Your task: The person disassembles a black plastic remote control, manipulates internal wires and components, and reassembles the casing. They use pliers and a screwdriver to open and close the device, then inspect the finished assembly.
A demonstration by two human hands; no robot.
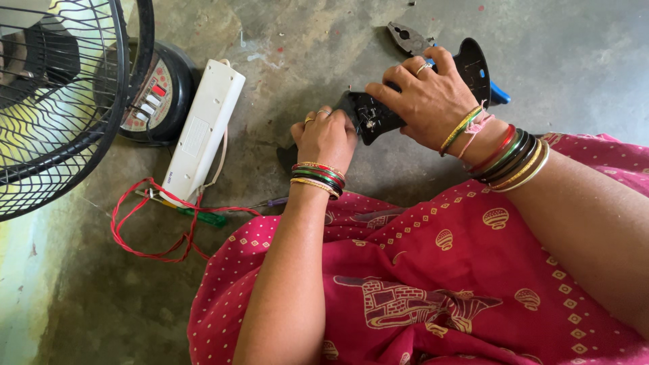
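Note:
My left hand (pixel 326 137) grips the lower left end of a black plastic part (pixel 370 116) held over the concrete floor. The fingers of my right hand (pixel 424 100) curl over the same part from the right. Behind that hand a flat black blade-shaped piece (pixel 475 64) sticks up; I cannot tell whether it joins the held part. Both wrists wear coloured bangles. My lap is covered by red patterned cloth (pixel 405 270).
A black fan cage (pixel 61 101) and its round base with buttons (pixel 159 91) stand at the left. A white power strip (pixel 203 128), a red wire (pixel 149 223), a green-handled screwdriver (pixel 203 216) and pliers with blue handles (pixel 412 37) lie on the floor.

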